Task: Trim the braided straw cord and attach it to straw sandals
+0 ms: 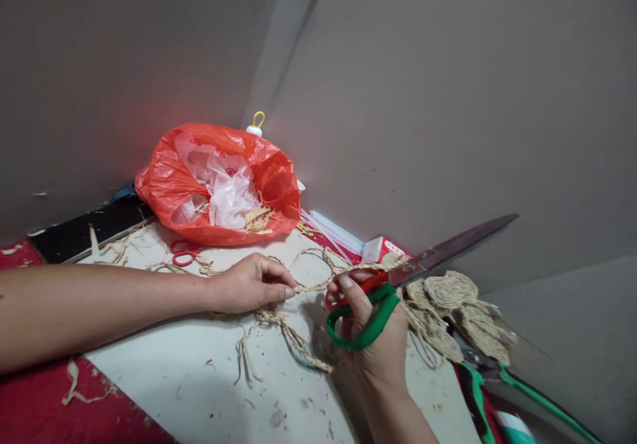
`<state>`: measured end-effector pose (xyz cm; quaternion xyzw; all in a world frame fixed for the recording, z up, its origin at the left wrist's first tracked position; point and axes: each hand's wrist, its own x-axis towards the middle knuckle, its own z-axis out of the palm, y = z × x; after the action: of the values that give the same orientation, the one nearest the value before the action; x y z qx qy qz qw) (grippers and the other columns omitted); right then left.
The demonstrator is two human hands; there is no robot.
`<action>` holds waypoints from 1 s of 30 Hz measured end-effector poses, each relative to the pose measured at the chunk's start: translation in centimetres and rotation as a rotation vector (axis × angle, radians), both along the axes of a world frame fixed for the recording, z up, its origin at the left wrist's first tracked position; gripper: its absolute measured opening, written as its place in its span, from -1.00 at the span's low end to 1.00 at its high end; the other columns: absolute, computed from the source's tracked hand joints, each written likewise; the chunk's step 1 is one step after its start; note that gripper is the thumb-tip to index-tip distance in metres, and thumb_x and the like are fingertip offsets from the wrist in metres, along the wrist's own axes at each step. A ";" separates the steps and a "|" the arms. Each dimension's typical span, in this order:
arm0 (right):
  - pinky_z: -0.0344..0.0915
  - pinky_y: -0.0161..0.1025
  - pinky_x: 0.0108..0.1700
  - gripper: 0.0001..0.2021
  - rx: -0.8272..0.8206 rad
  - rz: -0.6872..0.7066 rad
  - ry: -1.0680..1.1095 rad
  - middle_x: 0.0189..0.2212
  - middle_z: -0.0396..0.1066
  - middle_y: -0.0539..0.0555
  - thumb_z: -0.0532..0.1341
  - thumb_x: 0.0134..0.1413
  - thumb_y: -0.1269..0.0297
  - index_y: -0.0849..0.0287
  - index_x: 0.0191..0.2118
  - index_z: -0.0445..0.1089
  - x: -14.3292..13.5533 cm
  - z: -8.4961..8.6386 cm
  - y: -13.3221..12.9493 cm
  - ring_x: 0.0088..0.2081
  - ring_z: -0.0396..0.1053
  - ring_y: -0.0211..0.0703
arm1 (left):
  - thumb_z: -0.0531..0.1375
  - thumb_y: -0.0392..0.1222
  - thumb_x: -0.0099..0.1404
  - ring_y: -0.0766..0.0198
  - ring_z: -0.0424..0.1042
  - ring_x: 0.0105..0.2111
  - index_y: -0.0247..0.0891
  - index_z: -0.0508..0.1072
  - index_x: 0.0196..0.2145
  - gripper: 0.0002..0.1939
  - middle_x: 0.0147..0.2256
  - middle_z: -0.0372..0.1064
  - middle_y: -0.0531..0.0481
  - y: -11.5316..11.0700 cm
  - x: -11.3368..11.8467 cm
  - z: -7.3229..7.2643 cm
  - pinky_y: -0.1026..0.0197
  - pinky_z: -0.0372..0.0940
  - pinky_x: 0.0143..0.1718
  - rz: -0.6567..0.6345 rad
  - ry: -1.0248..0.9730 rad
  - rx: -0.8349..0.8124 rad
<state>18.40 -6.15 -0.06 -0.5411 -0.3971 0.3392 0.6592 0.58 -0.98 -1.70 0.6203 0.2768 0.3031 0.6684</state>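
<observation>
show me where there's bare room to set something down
Best is the near stretch of the white surface, bordered by the red surface on the left, loose braid behind and the right forearm; small scraps and stains show there. It's crowded at the back by the red bag and right by coiled fibre pieces.

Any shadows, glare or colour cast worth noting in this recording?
Head view: the grey walls look dim; a reddish tint shows on the wall beside the red bag; soft shadows fall on the white tabletop near the right hand; the bag has mild sheen.
</observation>
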 end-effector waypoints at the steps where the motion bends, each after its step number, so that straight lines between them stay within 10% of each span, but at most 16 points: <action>1: 0.29 -0.30 -0.43 -0.67 -0.005 0.012 0.005 -0.50 0.37 -0.06 0.38 -0.18 0.18 0.15 -0.31 0.29 0.0 0.0 0.0 -0.49 0.35 -0.26 | 0.23 -0.23 0.09 0.43 0.22 -0.55 -0.38 0.50 -0.37 -0.84 -0.56 0.31 0.07 0.0 0.0 0.0 0.36 0.13 -0.49 0.007 0.002 0.006; 30: 0.32 -0.30 -0.49 -0.58 -0.054 -0.047 -0.122 -0.48 0.45 0.06 0.42 -0.29 0.10 0.25 -0.30 0.38 0.9 0.1 0.0 -0.50 0.41 -0.19 | 0.22 -0.17 0.12 0.50 -0.01 -0.67 -0.34 0.37 -0.48 -0.83 -0.69 0.09 0.21 -0.7 0.0 1.8 0.38 -0.10 -0.62 -0.042 -0.052 -0.119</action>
<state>19.31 -6.13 0.07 -0.5877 -0.4143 0.3006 0.6266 0.53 -1.64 0.15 0.5770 0.2637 0.2881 0.7173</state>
